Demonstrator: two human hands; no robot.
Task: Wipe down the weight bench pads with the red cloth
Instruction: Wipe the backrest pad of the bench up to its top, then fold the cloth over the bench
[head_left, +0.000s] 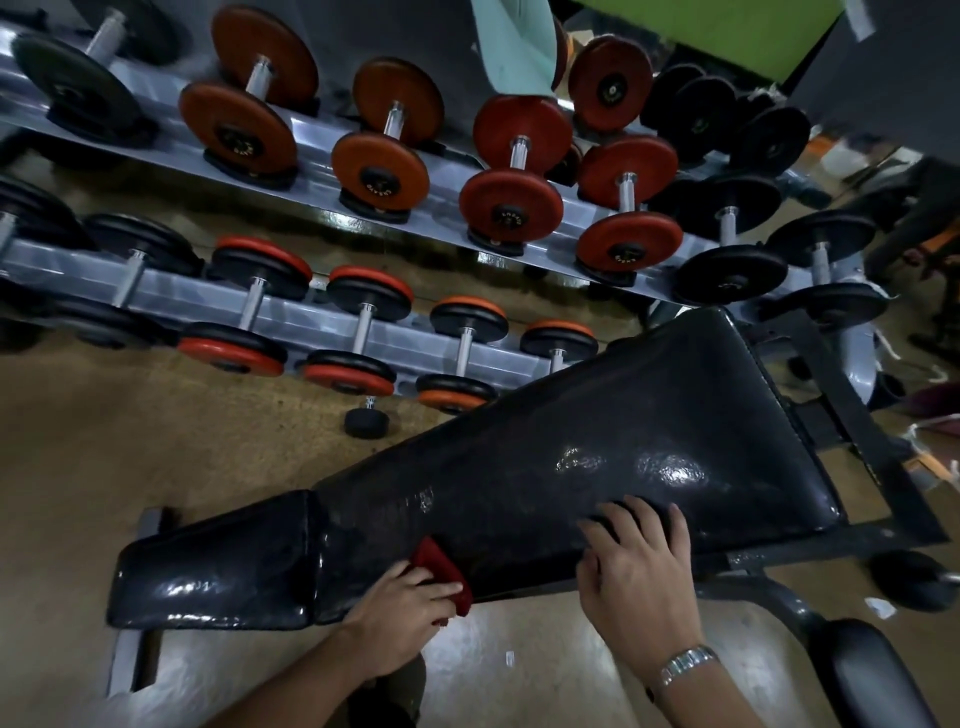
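A black weight bench runs across the lower half of the view, with a long back pad (597, 441) and a small seat pad (218, 566) at its left end. Both pads look glossy and worn. My left hand (400, 608) presses a folded red cloth (441, 569) against the near edge of the long pad, close to the gap between the two pads. Over to the right, my right hand (636, 561) lies flat on the same pad's near edge, fingers spread, holding nothing. A metal watch sits on that wrist.
A two-tier grey dumbbell rack (322, 322) with several red and black dumbbells stands right behind the bench. One small black dumbbell (366, 418) rests on the brown floor (130, 441). The bench's black frame (841, 415) and a padded roller (872, 675) lie at the right.
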